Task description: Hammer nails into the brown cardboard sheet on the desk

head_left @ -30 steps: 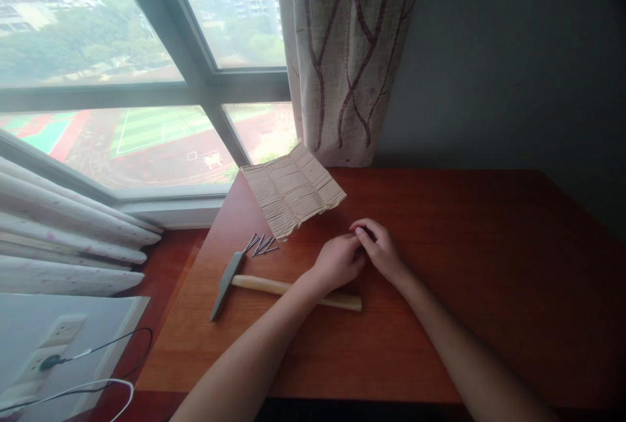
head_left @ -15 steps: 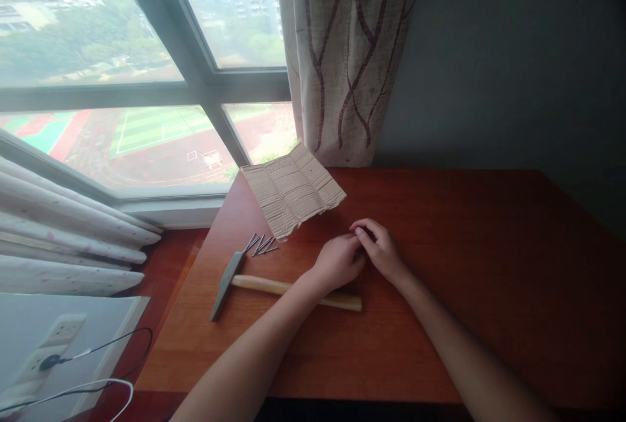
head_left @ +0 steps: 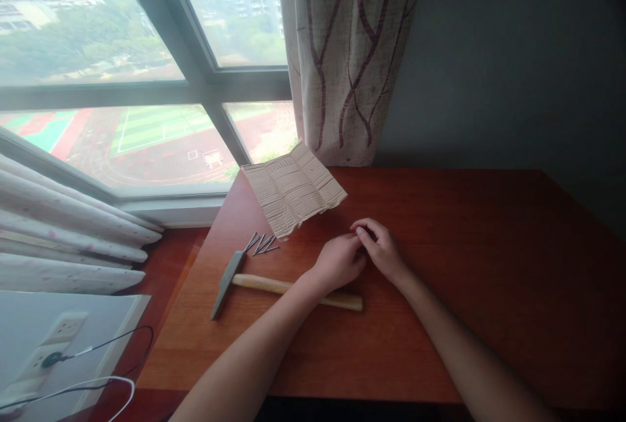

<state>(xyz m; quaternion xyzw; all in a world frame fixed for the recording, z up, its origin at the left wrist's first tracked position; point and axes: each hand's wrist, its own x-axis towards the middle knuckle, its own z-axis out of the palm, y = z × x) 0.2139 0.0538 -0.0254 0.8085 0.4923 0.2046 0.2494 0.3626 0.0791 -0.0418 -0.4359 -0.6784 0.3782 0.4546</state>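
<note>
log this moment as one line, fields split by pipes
left hand: meets right hand, nothing visibly held | hammer: on table, left forearm over handle | nails: near hammer head | cardboard: creased, beyond nails

The left forearm (head_left: 254, 344) and the right forearm (head_left: 454, 337) are appearing bare, their outlines tapering smoothly from a broad lower section to narrower wrists (head_left: 309, 283). The left hand (head_left: 339, 259), also bare, is presenting a rounded back. The right hand (head_left: 382, 249) is likewise showing uncovered, its slender fingers (head_left: 366, 221) and thumb (head_left: 366, 239) forming distinct, separate contours.
</note>
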